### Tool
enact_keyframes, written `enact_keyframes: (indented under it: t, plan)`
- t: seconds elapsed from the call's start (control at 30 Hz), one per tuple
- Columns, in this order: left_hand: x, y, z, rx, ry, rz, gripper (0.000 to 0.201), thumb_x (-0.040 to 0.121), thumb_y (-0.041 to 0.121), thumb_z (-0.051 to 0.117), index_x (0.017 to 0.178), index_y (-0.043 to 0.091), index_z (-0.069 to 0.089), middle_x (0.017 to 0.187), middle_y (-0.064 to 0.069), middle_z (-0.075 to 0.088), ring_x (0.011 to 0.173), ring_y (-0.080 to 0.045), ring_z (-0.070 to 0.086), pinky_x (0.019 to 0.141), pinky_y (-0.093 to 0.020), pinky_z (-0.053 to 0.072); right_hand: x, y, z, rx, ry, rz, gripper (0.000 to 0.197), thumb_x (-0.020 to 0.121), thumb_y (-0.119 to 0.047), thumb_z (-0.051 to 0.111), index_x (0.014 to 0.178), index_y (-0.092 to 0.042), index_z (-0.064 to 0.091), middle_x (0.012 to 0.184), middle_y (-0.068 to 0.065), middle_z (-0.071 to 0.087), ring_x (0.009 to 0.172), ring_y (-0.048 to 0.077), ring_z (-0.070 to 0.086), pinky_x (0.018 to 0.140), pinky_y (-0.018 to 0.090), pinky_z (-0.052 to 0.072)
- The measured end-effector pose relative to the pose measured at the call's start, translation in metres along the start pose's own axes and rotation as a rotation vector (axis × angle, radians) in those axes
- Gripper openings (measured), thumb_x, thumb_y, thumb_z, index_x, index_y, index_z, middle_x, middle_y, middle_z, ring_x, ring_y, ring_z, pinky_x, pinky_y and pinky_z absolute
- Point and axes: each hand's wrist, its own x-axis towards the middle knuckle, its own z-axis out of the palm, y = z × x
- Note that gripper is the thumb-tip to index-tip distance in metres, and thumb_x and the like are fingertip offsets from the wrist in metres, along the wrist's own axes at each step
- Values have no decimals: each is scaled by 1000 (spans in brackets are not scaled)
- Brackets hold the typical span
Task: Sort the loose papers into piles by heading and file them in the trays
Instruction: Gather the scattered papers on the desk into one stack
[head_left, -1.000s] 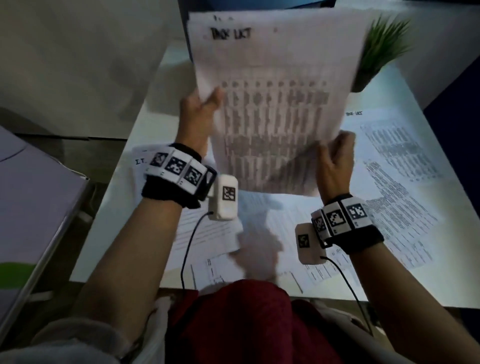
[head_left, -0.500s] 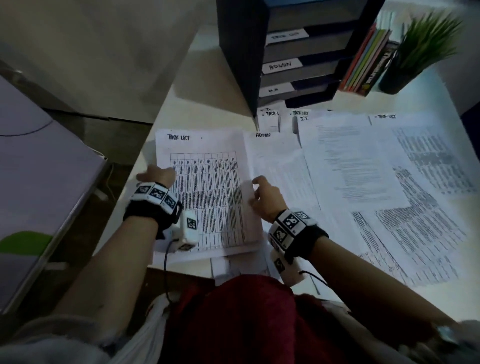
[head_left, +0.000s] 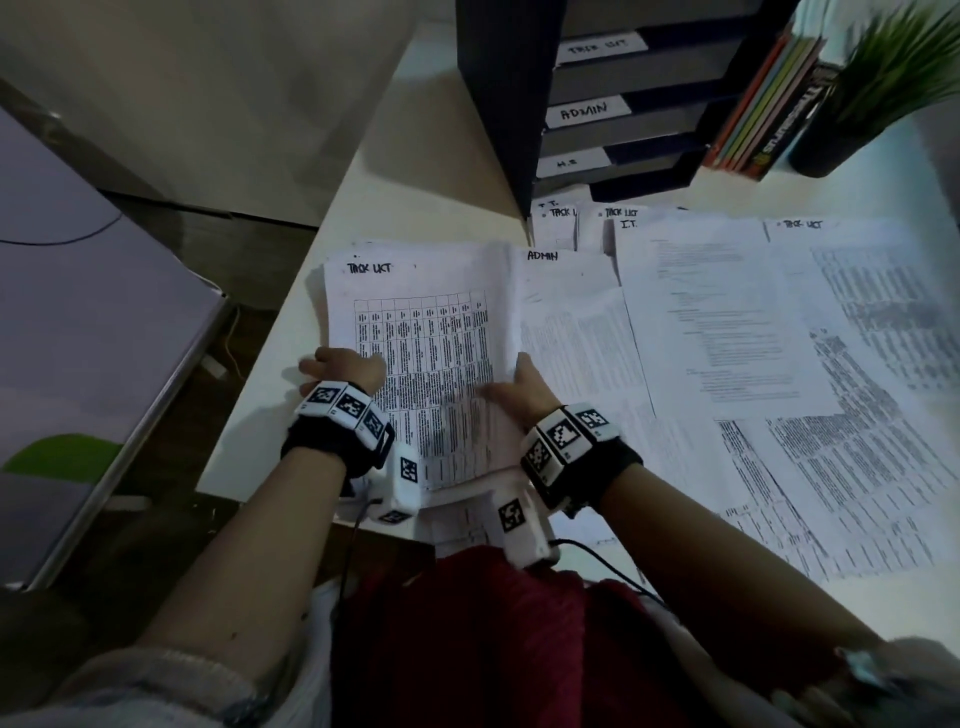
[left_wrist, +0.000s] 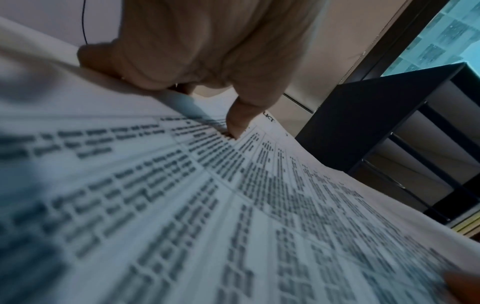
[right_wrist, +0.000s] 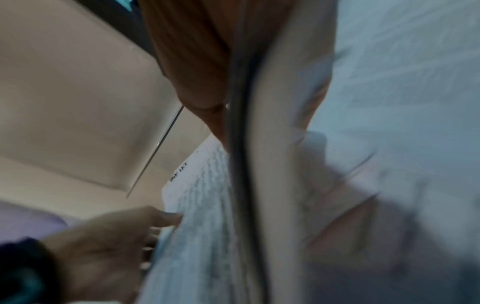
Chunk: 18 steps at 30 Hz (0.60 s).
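- Stack (head_left: 421, 332) w/ "TASK LIST" heading + printed table lies at desk's (head_left: 415, 156) left-front corner, long axis running away from person, heading at far end, near short edge by the wrists. Sheets under it fan out slightly at far-left corner.
- L hand (head_left: 343, 369) grasps stack's left long edge: thumb on top of the print, fingers curled over/under the edge (left wrist view: thumb tip pressed on table print).
- R hand (head_left: 524, 389) grasps stack's right long edge: thumb on top, fingers under; that edge is lifted, curls up off the desk. Right wrist view is blurred, shows paper edge-on beside the fingers.
- ADMIN sheet (head_left: 571, 338) just right of stack, same orientation, heading far end; stack's right edge overlaps it.
- I.T. sheet (head_left: 717, 312) further right, lying over other pages; heading far end.
- Another TASK LIST sheet (head_left: 857, 291) at far right, more printed pages spread below it toward desk's front edge.
- Small slips w/ TASK LIST / I.T. headings poke out at foot of trays.
- Trays (head_left: 623, 104): dark stacked unit at desk's back, behind the sheets; labels top to bottom read TASK LIST, ADMIN, a third unclear. Slots look dark, can't tell contents.
- Books (head_left: 763, 114) stand leaning right of trays; plant (head_left: 883, 67) in dark pot beside them.
- More loose pages under the wrists at desk's front edge, partly hidden.
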Motion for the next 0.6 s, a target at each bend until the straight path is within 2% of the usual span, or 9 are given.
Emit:
enact_keyframes:
  t: [0.07, 0.1, 0.17, 0.23, 0.3, 0.4, 0.47, 0.5, 0.6]
  plan:
    - [-1, -1, 1, -28, 13, 5, 79, 90, 37, 50, 144, -1, 6, 152, -18, 4, 138, -39, 14, 111, -47, 19, -1, 3, -5, -151, 81, -64, 39, 88, -18, 57, 121, -1, 44, 117, 18, 56, 107, 34, 56, 87, 35, 47]
    - [-2, -1, 2, -43, 18, 8, 76, 89, 38, 51, 142, -1, 11, 150, -19, 9, 137, -39, 18, 109, -47, 21, -1, 5, -8, -210, 126, -99, 34, 90, -19, 56, 118, -1, 48, 114, 17, 58, 104, 33, 57, 87, 35, 47]
    - [-7, 1, 5, -57, 22, 14, 75, 87, 43, 52, 138, -1, 19, 146, -19, 16, 134, -38, 23, 107, -46, 25, -2, 8, -18, -236, 191, -150, 30, 89, -20, 57, 113, -3, 53, 109, 18, 61, 98, 34, 59, 88, 44, 48]
    - [-15, 4, 10, -71, 32, 29, 81, 86, 52, 51, 138, -1, 19, 144, -18, 15, 134, -37, 20, 107, -46, 23, -4, 10, -30, -201, 246, -183, 26, 88, -22, 58, 108, -6, 56, 100, 16, 63, 90, 33, 60, 84, 45, 50]
    - [-21, 6, 16, -110, 69, 26, 85, 86, 55, 49, 139, -3, 17, 145, -18, 13, 135, -35, 16, 109, -45, 19, -7, 16, -46, -99, 280, -197, 21, 86, -17, 60, 105, -8, 58, 89, 13, 62, 82, 27, 59, 77, 39, 50]
    - [-27, 9, 21, -128, 114, 29, 83, 84, 52, 52, 137, -3, 19, 143, -17, 16, 135, -33, 16, 107, -44, 21, -17, 26, -75, 256, 323, -205, 23, 82, 3, 58, 102, -9, 58, 76, 6, 61, 67, 16, 58, 60, 30, 49]
    - [-31, 11, 29, -109, 99, 59, 95, 79, 54, 60, 139, -3, 14, 146, -18, 13, 137, -33, 13, 108, -46, 20, -25, 30, -96, 409, 389, -218, 23, 81, 8, 55, 95, -10, 59, 59, -8, 63, 50, 4, 57, 50, 21, 47]
    - [-35, 12, 34, -84, 90, 76, 102, 76, 56, 63, 141, -3, 11, 148, -19, 11, 137, -33, 12, 108, -47, 20, -30, 32, -108, 448, 413, -229, 22, 82, 8, 55, 90, -11, 60, 52, -9, 62, 46, 2, 56, 48, 19, 47]
    - [-47, 21, 48, 8, 100, 122, 108, 70, 58, 68, 139, -6, 14, 146, -20, 14, 136, -33, 15, 106, -46, 23, -44, 38, -141, 489, 431, -274, 22, 84, 4, 54, 83, -17, 59, 54, -6, 63, 49, 7, 59, 47, 20, 50]
